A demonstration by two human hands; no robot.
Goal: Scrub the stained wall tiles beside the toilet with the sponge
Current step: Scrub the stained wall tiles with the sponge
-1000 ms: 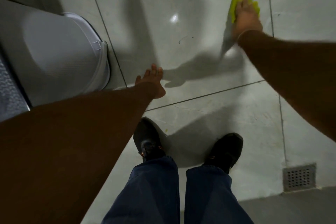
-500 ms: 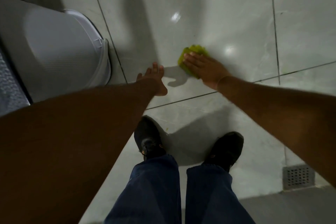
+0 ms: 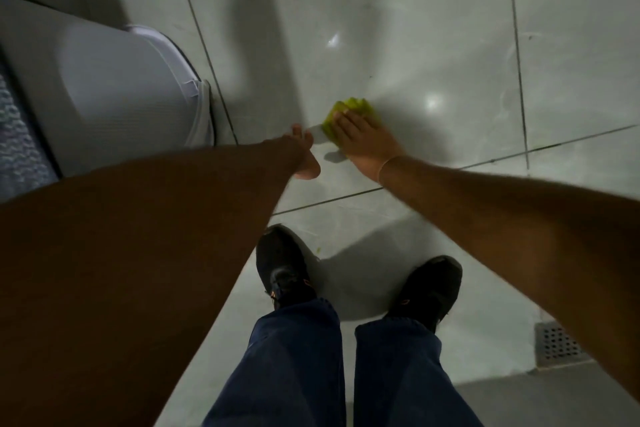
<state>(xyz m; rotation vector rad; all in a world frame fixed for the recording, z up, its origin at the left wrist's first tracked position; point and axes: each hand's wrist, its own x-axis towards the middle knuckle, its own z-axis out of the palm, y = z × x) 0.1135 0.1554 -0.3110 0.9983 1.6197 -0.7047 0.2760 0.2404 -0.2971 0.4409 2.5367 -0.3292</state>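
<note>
Head view: right hand (image 3: 363,146) presses a yellow-green sponge (image 3: 349,111) flat against the glossy grey wall tile (image 3: 398,28), fingers together on it. Left hand (image 3: 304,156) braces on the tile beside the white toilet (image 3: 114,97), fingers spread slightly.

Broad bare stretch of wall tiles (image 3: 398,28) open above and to the right of the sponge (image 3: 349,113), unobstructed to the frame's top and right edges. To the left, hemmed in: left hand (image 3: 304,156) planted on the wall just beside the right hand (image 3: 363,146), only a narrow gap between. Farther left, blocked by the toilet (image 3: 114,104), its lid edge nearly against the wall. Below, little clearance: two black shoes (image 3: 282,270) close to the wall's foot. Floor drain (image 3: 557,345) flush at lower right, no hindrance.
</note>
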